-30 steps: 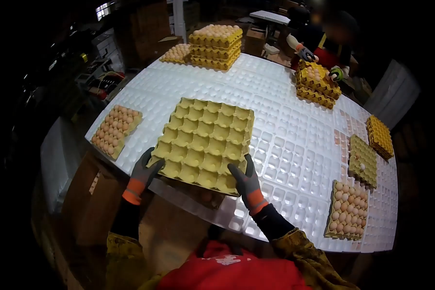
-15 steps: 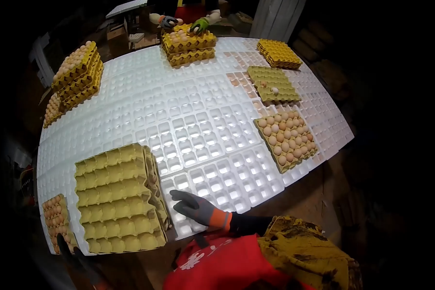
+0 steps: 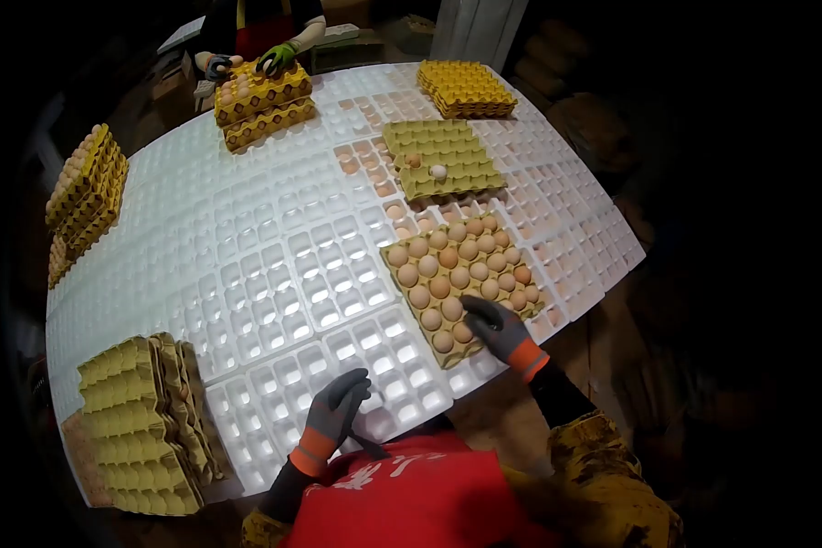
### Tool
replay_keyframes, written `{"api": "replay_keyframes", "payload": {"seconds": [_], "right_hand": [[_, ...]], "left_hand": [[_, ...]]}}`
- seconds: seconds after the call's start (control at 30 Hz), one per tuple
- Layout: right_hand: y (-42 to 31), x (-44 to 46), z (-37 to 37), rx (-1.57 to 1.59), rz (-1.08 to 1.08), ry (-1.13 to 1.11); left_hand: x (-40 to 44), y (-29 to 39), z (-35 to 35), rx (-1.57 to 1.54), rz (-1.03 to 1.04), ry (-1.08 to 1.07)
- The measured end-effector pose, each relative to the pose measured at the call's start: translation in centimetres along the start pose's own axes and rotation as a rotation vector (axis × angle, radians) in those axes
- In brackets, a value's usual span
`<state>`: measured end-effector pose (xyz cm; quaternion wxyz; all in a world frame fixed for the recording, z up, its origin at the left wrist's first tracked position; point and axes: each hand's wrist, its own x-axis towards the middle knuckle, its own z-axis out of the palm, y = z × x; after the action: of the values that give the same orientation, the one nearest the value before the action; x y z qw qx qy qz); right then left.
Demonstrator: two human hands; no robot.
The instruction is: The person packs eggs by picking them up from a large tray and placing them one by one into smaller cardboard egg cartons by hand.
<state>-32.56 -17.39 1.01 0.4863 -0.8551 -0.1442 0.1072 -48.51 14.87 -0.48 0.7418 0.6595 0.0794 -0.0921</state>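
My right hand (image 3: 493, 329), in a grey glove with an orange cuff, reaches over the near edge of a pulp tray (image 3: 449, 358) filled with brown eggs (image 3: 452, 309). Its fingers are stretched out over the eggs, with none visibly gripped. My left hand (image 3: 336, 406), gloved the same way, hovers above the white cupped panels (image 3: 288, 379) near the front edge. Its fingers are slightly bent and nothing shows in them. Beyond the full tray, another pulp tray (image 3: 443, 151) carries one brown egg (image 3: 413, 160) and one white egg (image 3: 438, 172).
A stack of pulp trays (image 3: 137, 420) stands at the near left. Yellow trays with eggs (image 3: 87, 187) are piled at the far left. Yellow trays (image 3: 466, 89) lie at the back right. Across the table, a co-worker's gloved hands (image 3: 276, 60) rest on an egg-filled yellow stack (image 3: 263, 96).
The view has turned right. My right hand has gone from beside the pulp tray stack to the full egg tray. My left hand has come from the far left to the front middle.
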Motion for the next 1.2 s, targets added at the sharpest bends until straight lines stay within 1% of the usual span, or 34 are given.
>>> {"api": "replay_keyframes", "payload": {"seconds": [0.03, 0.1, 0.17, 0.2, 0.23, 0.3, 0.33, 0.37, 0.4, 0.43, 0.47, 0.5, 0.53, 0.57, 0.6, 0.63, 0.67, 0.7, 0.77, 0.83, 0.87, 0.9, 0.93, 0.97, 1.0, 1.03, 1.07, 1.1, 1.13, 1.17, 1.2], "right_hand": [[3.3, 2.0, -3.6, -0.049, 0.004, 0.109], [9.4, 5.9, -9.0, -0.133, 0.022, 0.326], [13.7, 8.5, -11.9, -0.215, -0.014, 0.427], [13.7, 9.5, -13.0, -0.194, 0.211, 0.329], [14.8, 10.0, -13.3, -0.159, 0.149, 0.294], [17.8, 11.7, -13.6, -0.199, 0.137, 0.063], [16.3, 11.8, -13.4, -0.035, 0.217, 0.044], [17.4, 12.2, -12.9, 0.035, 0.227, 0.083], [19.3, 12.9, -12.3, 0.155, 0.205, 0.087], [17.9, 13.1, -12.7, 0.115, 0.234, 0.060], [19.0, 13.3, -12.4, 0.135, 0.230, 0.100], [19.4, 13.3, -12.3, 0.304, 0.301, 0.149], [19.5, 12.9, -12.0, 0.406, 0.218, 0.252], [20.7, 13.0, -11.9, 0.471, 0.167, 0.276], [19.5, 12.4, -12.9, 0.455, 0.172, 0.287], [17.2, 12.3, -12.4, 0.460, 0.173, 0.289], [25.1, 14.1, -12.1, 0.436, 0.228, 0.249], [23.2, 13.3, -10.9, 0.470, 0.189, 0.226], [14.8, 10.0, -10.2, 0.487, 0.149, 0.249], [9.8, 8.0, -7.5, 0.479, 0.150, 0.230], [6.9, 6.7, -5.5, 0.545, 0.171, 0.187], [5.4, 5.9, -2.9, 0.542, 0.199, 0.169], [4.1, 4.8, 0.5, 0.578, 0.228, 0.172], [3.0, 4.0, 3.6, 0.616, 0.248, 0.152], [-2.0, 3.1, 3.6, 0.465, 0.386, 0.016], [0.3, 2.4, 8.8, 0.598, 0.219, 0.064], [1.2, 2.4, 13.8, 0.729, 0.236, 0.032], [-1.6, 1.5, 14.8, 0.619, 0.245, 0.049], [-1.7, 1.5, 17.0, 0.634, 0.234, 0.012], [-2.1, 1.3, 19.6, 0.655, 0.229, -0.037], [-3.5, 1.0, 20.6, 0.605, 0.219, -0.059]], "left_hand": [[2.8, -1.4, 2.1, -0.018, 0.012, 0.018], [8.3, -3.8, 6.3, 0.041, -0.029, 0.215], [13.1, -6.9, 8.8, 0.092, -0.068, 0.288], [14.4, -5.3, 10.7, -0.153, -0.215, 0.270], [15.8, -5.7, 11.6, -0.107, -0.275, 0.245], [17.2, -6.0, 13.4, 0.090, -0.124, 0.367], [17.6, -7.0, 14.0, 0.074, -0.088, 0.398], [17.9, -8.3, 14.1, 0.064, -0.044, 0.442], [18.0, -9.5, 14.2, 0.153, -0.066, 0.499], [18.3, -10.0, 14.1, 0.235, -0.097, 0.539], [18.7, -8.7, 14.2, 0.102, -0.096, 0.505], [19.1, -7.8, 15.0, -0.039, -0.096, 0.438], [19.2, -8.5, 15.5, -0.027, -0.075, 0.474], [17.9, -4.2, 16.5, 0.099, -0.159, 0.494], [17.2, -2.9, 17.6, 0.200, -0.159, 0.549], [16.7, -2.4, 17.3, 0.320, -0.161, 0.620], [16.3, -3.3, 16.6, 0.299, -0.098, 0.621], [15.6, -3.7, 16.4, 0.356, 0.073, 0.677], [13.7, -3.7, 13.9, 0.133, 0.088, 0.647], [10.2, 0.9, 11.1, 0.107, 0.014, 0.635], [8.7, 0.4, 8.8, 0.100, 0.066, 0.663], [6.4, 1.0, 6.7, 0.215, 0.066, 0.693], [4.6, -1.1, 3.3, 0.297, 0.187, 0.719], [2.1, -2.1, 0.0, 0.460, 0.140, 0.751], [-0.7, -4.0, -3.5, 0.455, 0.177, 0.762], [-3.0, -5.3, -6.9, 0.450, 0.214, 0.791], [-4.7, -6.0, -9.7, 0.493, 0.188, 0.821], [-7.2, -6.0, -11.3, 0.537, 0.152, 0.871], [-9.2, -6.4, -13.1, 0.500, 0.133, 0.855], [-10.8, -7.7, -15.1, 0.498, 0.108, 0.882], [-11.9, -8.8, -15.8, 0.498, 0.101, 0.914]]}}
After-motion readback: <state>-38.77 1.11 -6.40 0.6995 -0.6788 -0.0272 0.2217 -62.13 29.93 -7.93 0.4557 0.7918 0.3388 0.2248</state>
